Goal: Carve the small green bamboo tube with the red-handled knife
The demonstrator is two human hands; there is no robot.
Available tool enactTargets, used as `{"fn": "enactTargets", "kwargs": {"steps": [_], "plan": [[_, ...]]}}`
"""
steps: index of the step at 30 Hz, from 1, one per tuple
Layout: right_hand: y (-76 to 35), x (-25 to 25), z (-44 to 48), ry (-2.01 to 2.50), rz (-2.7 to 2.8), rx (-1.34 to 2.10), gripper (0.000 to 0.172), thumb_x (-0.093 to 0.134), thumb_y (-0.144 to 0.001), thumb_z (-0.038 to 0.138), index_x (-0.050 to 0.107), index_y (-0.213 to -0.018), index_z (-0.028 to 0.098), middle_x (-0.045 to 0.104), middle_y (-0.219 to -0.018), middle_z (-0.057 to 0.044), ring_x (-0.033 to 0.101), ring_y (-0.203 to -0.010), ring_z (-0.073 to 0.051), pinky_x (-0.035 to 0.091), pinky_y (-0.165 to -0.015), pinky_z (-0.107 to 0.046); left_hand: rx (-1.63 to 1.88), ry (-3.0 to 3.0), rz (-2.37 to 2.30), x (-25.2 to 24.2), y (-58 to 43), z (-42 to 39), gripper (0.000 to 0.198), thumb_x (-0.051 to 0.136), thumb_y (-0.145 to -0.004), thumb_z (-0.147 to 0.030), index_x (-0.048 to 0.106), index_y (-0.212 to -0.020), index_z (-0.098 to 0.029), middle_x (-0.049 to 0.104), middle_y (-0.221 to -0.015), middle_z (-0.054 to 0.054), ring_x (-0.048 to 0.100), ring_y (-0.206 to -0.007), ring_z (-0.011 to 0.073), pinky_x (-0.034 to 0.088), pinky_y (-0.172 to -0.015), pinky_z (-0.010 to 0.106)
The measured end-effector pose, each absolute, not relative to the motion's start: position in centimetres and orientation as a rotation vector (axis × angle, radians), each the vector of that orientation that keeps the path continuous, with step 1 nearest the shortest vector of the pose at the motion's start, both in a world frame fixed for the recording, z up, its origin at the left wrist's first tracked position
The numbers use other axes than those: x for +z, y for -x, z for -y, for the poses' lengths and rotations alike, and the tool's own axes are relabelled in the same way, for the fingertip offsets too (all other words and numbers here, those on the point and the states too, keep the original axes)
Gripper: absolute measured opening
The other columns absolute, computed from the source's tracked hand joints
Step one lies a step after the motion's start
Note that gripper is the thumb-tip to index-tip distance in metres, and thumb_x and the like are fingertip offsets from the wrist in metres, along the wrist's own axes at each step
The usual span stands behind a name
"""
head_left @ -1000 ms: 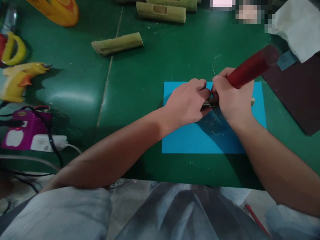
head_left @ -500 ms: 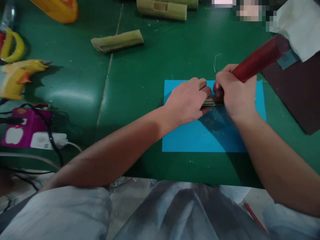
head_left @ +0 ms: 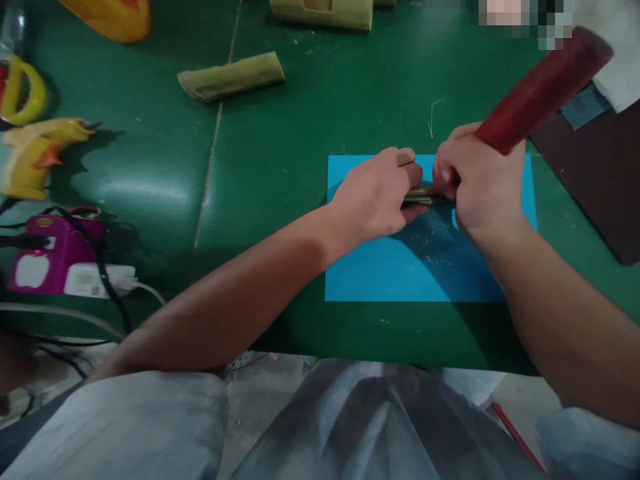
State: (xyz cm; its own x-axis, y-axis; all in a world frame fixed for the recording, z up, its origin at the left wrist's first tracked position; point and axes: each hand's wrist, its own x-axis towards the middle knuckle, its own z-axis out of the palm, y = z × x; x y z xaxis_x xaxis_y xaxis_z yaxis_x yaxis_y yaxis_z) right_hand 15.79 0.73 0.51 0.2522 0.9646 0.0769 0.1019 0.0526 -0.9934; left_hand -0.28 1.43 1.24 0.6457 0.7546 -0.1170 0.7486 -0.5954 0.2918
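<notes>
My left hand (head_left: 373,193) is closed around one end of a thin, dark, striped strip (head_left: 424,197), pressing it down over a blue sheet (head_left: 380,273). Fingers curled, my right hand (head_left: 493,183) grips a tool by its thick, round red handle (head_left: 545,90), which slants up to the right. The tool's working end is hidden under that hand, at the strip's right end. Small pale crumbs (head_left: 429,247) lie scattered on the blue sheet just below the strip.
On the green table (head_left: 280,173) lie a cut bamboo piece (head_left: 233,78) and a bamboo tube with a rectangular opening (head_left: 345,13). A yellow glue gun (head_left: 45,150) and a purple power socket (head_left: 57,247) with cables sit left. A dark brown board (head_left: 597,187) is at right.
My right hand has shifted slightly to the right along the strip, and the red handle has moved up and right with it. My left hand stays nearly in place.
</notes>
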Motion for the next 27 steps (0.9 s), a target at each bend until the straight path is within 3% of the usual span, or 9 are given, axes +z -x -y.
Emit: {"fn": "enactTargets", "kwargs": {"steps": [3, 7, 17, 23, 27], "plan": [[-15.9, 0.5, -0.7, 1.332, 1.085, 0.897, 0.064, 0.087, -0.095, 0.046, 0.041, -0.053, 0.032, 0.036, -0.054, -0.001, 0.038, -0.057, -0.022, 0.039, -0.054, -0.043, 0.047, -2.553, -1.193, 1.3, 0.4, -1.4, 0.026, 0.076, -0.114, -0.033, 0.08, -0.134, -0.017, 0.076, -0.147, 0.019, 0.073, -0.144, 0.042, 0.063, -0.112, 0.054], [-16.4, 0.3, -0.6, 1.388, 1.121, 0.864, 0.056, 0.088, -0.09, 0.048, 0.045, -0.058, 0.034, 0.051, -0.061, -0.005, 0.051, -0.069, -0.029, 0.05, -0.065, -0.049, 0.219, -2.57, -1.119, 0.6, 0.8, -1.6, 0.017, 0.074, -0.111, -0.036, 0.077, -0.124, -0.025, 0.078, -0.134, 0.013, 0.073, -0.138, 0.0382, 0.063, -0.109, 0.05], [-16.2, 0.2, -0.7, 1.345, 1.099, 0.858, 0.041, 0.074, -0.088, 0.023, 0.05, -0.056, 0.034, 0.04, -0.055, 0.0, 0.042, -0.056, -0.022, 0.044, -0.059, -0.045, 0.145, -2.568, -1.152, 0.6, 0.6, -1.4, 0.022, 0.073, -0.111, -0.035, 0.076, -0.13, -0.023, 0.077, -0.142, 0.015, 0.073, -0.141, 0.04, 0.063, -0.108, 0.05], [-16.1, 0.4, -0.1, 1.323, 1.14, 0.886, 0.051, 0.084, -0.095, 0.032, 0.046, -0.061, 0.033, 0.044, -0.063, 0.0, 0.045, -0.063, -0.025, 0.046, -0.065, -0.047, 0.144, -2.532, -1.177, 0.6, 0.5, -1.5, 0.019, 0.073, -0.111, -0.036, 0.076, -0.126, -0.025, 0.076, -0.14, 0.015, 0.073, -0.138, 0.0395, 0.06, -0.105, 0.05], [-15.8, -0.2, 0.3, 1.269, 1.186, 0.778, 0.049, 0.085, -0.093, 0.03, 0.048, -0.062, 0.033, 0.041, -0.067, 0.0, 0.043, -0.069, -0.025, 0.045, -0.073, -0.047, 0.196, -2.524, -1.158, 0.2, 0.7, -1.5, 0.019, 0.073, -0.11, -0.04, 0.077, -0.124, -0.028, 0.077, -0.137, 0.015, 0.07, -0.133, 0.0391, 0.058, -0.107, 0.055]]}}
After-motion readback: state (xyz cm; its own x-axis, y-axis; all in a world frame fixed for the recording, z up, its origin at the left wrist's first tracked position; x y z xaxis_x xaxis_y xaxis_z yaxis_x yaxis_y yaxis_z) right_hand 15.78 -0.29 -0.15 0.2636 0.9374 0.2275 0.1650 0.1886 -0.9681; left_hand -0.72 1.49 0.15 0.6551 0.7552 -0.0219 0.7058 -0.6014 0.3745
